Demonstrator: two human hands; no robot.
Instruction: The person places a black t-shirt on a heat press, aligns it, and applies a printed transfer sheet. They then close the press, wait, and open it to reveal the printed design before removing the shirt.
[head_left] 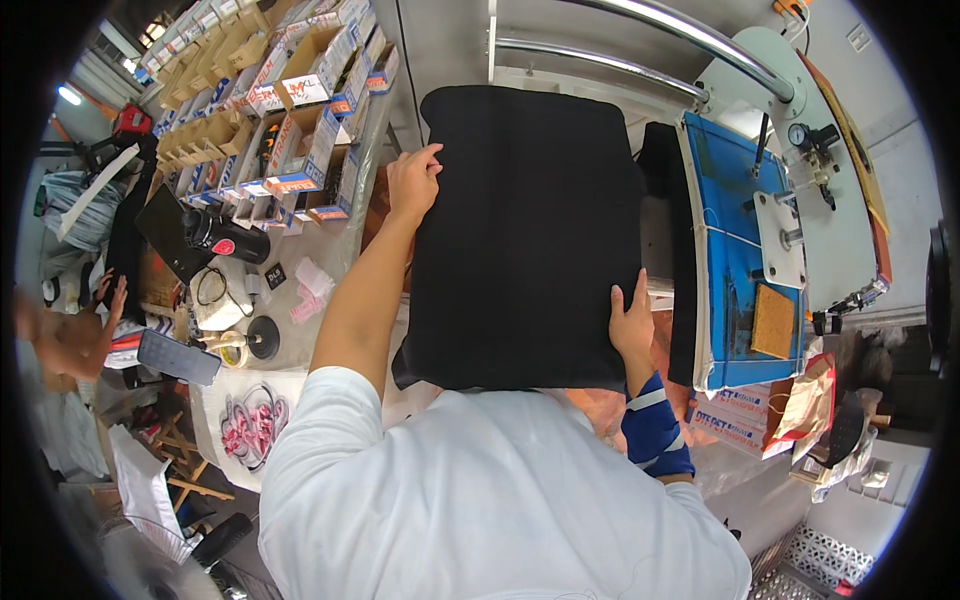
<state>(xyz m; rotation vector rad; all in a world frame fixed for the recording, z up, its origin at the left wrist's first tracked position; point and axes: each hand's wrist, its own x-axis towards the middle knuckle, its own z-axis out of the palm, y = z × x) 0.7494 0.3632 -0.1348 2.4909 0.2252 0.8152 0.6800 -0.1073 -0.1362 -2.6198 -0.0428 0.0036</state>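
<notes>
A black cloth [530, 235] is spread over a flat, roughly rectangular board in front of me, its edges hanging over the sides. At its upper left edge, my left hand [414, 183] has its fingers bent and closed on the cloth's border. My right hand [632, 318] rests against the lower right edge. Its thumb lies on the cloth and its index finger stretches along the side, apart from the thumb. The board under the cloth is covered.
Right of the cloth stands a press with a blue plate [740, 250], a pressure gauge [797, 134] and metal bars [610, 65] behind. Open cardboard boxes [300, 150] crowd the left table, with a black bottle [225, 237] nearer. Another person's hand [112, 312] shows at far left.
</notes>
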